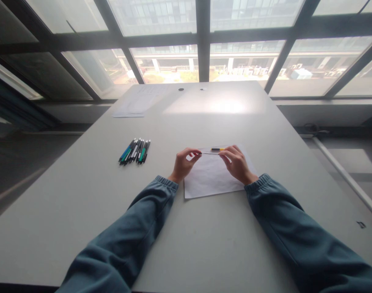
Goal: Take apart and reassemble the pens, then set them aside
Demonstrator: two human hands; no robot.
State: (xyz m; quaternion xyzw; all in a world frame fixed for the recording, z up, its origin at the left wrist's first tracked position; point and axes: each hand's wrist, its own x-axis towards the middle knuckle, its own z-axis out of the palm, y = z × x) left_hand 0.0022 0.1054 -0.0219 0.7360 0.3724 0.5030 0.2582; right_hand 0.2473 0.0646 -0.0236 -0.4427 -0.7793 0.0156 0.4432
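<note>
A thin dark rod that looks like a pen refill (pixel 209 154) spans the gap between my two hands, above a white sheet of paper (pixel 214 179). My left hand (pixel 185 160) pinches its left end, where a small black part shows at the fingertips. My right hand (pixel 235 162) pinches the other end between thumb and fingers. Just behind the right fingers, a black and yellow pen piece (pixel 216 149) lies near the paper's far edge, partly hidden by that hand.
To the left lies a bunch of several pens (pixel 135 151) with black, blue, green and white parts. Printed sheets (pixel 133 103) rest at the white table's (pixel 91 211) far left corner. Two small round items, one a dark disc (pixel 181 89), are near the far edge, before large windows.
</note>
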